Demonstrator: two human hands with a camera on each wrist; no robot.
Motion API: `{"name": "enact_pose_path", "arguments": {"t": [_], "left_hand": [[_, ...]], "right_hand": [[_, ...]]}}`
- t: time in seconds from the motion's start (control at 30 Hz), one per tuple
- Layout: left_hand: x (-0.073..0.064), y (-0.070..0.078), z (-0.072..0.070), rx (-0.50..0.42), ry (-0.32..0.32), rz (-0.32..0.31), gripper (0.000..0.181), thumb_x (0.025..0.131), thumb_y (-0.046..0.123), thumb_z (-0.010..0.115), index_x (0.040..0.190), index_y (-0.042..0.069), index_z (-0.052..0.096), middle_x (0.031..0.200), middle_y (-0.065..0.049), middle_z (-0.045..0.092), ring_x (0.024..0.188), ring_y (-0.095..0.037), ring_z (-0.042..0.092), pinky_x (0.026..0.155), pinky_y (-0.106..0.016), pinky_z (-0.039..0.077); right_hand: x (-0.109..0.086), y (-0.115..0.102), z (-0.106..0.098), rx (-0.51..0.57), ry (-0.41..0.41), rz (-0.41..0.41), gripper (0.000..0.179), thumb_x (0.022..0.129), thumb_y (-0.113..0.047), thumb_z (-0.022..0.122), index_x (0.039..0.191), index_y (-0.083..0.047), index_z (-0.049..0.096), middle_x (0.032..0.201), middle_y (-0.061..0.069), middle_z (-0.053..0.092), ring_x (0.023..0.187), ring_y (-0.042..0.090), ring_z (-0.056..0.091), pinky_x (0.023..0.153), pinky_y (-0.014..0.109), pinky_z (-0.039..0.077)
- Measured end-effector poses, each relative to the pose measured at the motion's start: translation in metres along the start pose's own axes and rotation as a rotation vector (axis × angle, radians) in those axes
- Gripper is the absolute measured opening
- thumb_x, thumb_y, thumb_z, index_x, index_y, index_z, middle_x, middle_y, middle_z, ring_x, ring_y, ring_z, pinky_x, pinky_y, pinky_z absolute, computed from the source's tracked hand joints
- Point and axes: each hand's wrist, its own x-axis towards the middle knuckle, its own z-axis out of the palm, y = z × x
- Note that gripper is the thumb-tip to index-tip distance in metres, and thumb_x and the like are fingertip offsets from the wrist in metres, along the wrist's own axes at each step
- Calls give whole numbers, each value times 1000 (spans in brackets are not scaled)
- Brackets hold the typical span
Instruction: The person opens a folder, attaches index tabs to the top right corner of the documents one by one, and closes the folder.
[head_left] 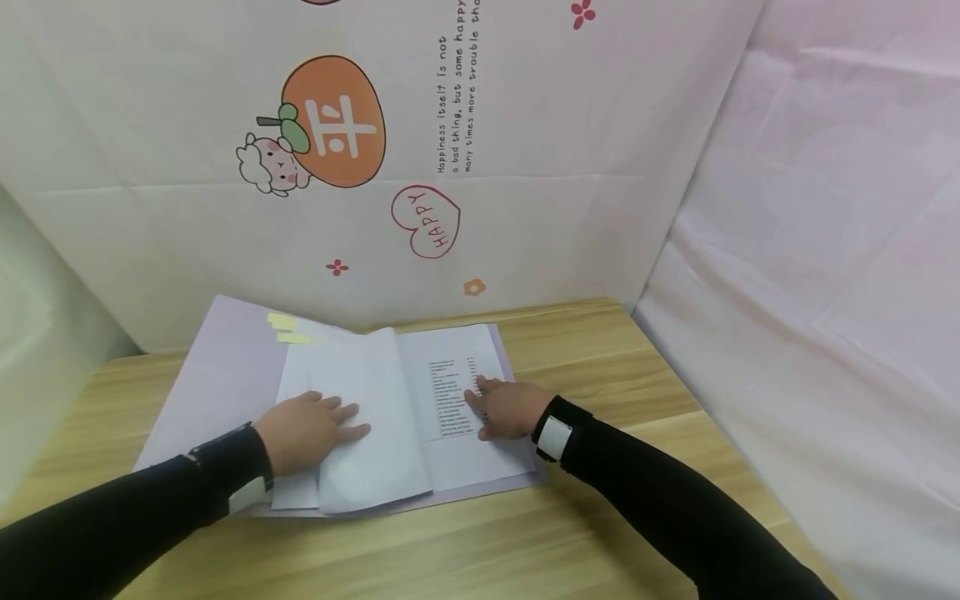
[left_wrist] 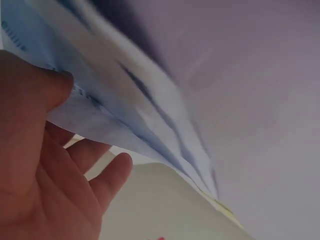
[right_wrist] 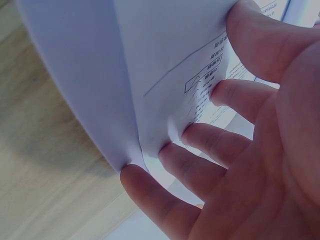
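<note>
An opened folder with a lavender cover lies on the wooden table, holding white sheets. My left hand rests on a blank white page at the left, fingers spread. That page bulges up near the fold, and its loose edge overlaps the right side. In the left wrist view, the thumb lies against the stacked sheets. On the right-hand page, which bears a printed list, my right hand touches the paper with extended fingertips. The right wrist view shows its little fingertip at the lavender cover's edge.
Yellow sticky tabs stick out at the folder's upper left. The wooden table extends around the folder. Behind it hangs a white printed cloth, and another pale cloth drapes along the right side.
</note>
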Motion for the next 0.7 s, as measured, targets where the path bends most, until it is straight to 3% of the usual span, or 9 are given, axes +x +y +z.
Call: {"name": "enact_pose_path", "arguments": {"t": [0.2, 0.37, 0.53, 0.7], "left_hand": [[-22, -22, 5, 14, -7, -11, 45, 93, 13, 68, 137, 14, 62, 137, -14, 58, 126, -38, 52, 101, -55, 42], [-34, -34, 8, 98, 31, -11, 45, 84, 5, 77, 127, 10, 68, 132, -17, 61, 123, -40, 55, 98, -57, 44], [-31, -35, 5, 147, 35, -36, 33, 82, 5, 80, 114, 10, 74, 127, -16, 64, 118, -37, 58, 96, -54, 46], [-15, -19, -7, 120, 57, -160, 9, 86, 11, 74, 93, 6, 74, 106, -18, 68, 100, -38, 64, 88, -54, 50]], "right_hand": [[2, 1, 2, 13, 12, 2, 76, 94, -49, 65, 157, -21, 33, 161, 10, 25, 145, 23, 29, 111, 38, 32], [2, 1, 2, 15, 15, -8, 76, 94, -48, 65, 157, -21, 34, 161, 11, 26, 145, 23, 29, 111, 38, 32], [3, 1, 0, 18, 7, -8, 76, 94, -47, 65, 157, -20, 33, 161, 11, 25, 145, 23, 28, 112, 38, 30], [3, 0, 1, 13, 1, -4, 76, 94, -48, 65, 157, -20, 32, 162, 11, 24, 145, 24, 27, 113, 39, 29]]}}
